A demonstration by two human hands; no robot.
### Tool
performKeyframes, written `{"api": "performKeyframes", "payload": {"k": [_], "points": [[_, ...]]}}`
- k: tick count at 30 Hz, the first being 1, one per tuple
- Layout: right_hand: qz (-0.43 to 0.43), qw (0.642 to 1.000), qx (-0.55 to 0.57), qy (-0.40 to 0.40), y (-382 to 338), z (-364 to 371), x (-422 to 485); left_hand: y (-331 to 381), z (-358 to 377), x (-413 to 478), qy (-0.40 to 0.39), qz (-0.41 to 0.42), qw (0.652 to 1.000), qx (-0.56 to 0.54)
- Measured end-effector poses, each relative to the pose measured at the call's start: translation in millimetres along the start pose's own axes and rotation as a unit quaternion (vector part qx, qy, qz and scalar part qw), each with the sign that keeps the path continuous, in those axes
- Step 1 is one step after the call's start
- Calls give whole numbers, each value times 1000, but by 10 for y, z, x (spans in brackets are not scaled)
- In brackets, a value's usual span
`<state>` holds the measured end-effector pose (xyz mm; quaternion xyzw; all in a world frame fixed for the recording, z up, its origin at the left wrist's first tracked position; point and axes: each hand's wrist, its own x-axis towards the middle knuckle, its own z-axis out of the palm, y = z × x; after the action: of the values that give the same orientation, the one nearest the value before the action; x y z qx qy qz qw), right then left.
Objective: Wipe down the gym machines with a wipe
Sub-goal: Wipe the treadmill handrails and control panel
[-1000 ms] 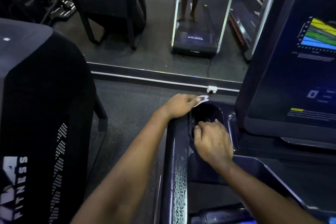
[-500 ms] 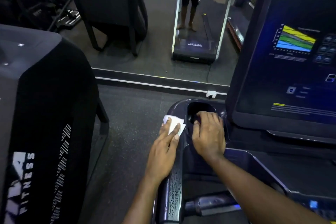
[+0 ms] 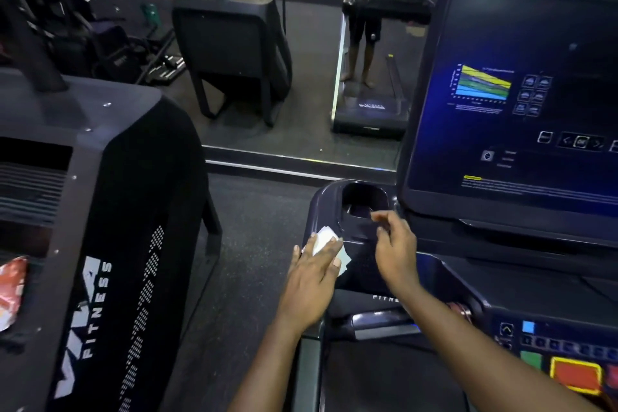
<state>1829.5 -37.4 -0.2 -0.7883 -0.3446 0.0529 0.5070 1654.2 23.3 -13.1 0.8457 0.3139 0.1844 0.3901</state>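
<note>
While your left hand (image 3: 312, 281) lies flat, pressing the wipe (image 3: 322, 239) to the treadmill's rim (image 3: 321, 201) at seven o'clock from the cup holder (image 3: 364, 201), your right hand (image 3: 394, 251) hovers loose and empty at five o'clock. The wipe looks thin and limp; press across its middle so it won't bunch.

One head-worn, wide-angle view, looking forward and down over the treadmill console (image 3: 451, 281), close to its far left corner. The left hand (image 3: 312, 278) and right hand (image 3: 396, 251) sit mid-frame at arm's reach. The screen (image 3: 518, 110) fills the upper right, a neighbouring machine (image 3: 100, 211) crowds the left, and the mirror (image 3: 317, 94) faces us ahead.
</note>
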Motion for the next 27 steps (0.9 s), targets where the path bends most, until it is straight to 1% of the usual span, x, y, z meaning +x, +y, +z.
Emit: {"api": "performKeyframes", "payload": {"k": [3, 5, 8, 10, 12, 14, 16, 19, 23, 25, 27], "points": [[10, 999, -22, 27, 23, -76, -204, 78, -33, 108, -41, 11, 999, -22], [-18, 998, -49, 18, -19, -30, -329, 62, -65, 146, -34, 6, 997, -68], [-60, 995, -51, -57, -137, 135, -560, -22, -105, 141, 15, -5, 984, -176], [-91, 982, -99, -133, -162, 266, -650, -65, -133, 141, 46, -16, 978, -201], [-120, 958, -188, -181, -143, 370, -688, -93, -151, 153, 85, -36, 980, -175], [-121, 939, -270, -177, -130, 394, -674, -92, -138, 164, 114, -65, 981, -144], [-118, 925, -324, -158, -145, 371, -610, -88, -88, 198, 111, -76, 983, -123], [-91, 922, -343, -157, -147, 356, -432, -64, -1, 276, 98, -68, 989, -91], [-70, 905, -375, -186, -187, 407, -102, -27, 34, 399, 127, -90, 983, -94], [-44, 904, -390, -172, -202, 422, 11, -39, 51, 442, 134, -99, 981, -98], [-32, 916, -375, -139, -189, 399, 37, -61, 77, 471, 132, -102, 982, -94]]}}
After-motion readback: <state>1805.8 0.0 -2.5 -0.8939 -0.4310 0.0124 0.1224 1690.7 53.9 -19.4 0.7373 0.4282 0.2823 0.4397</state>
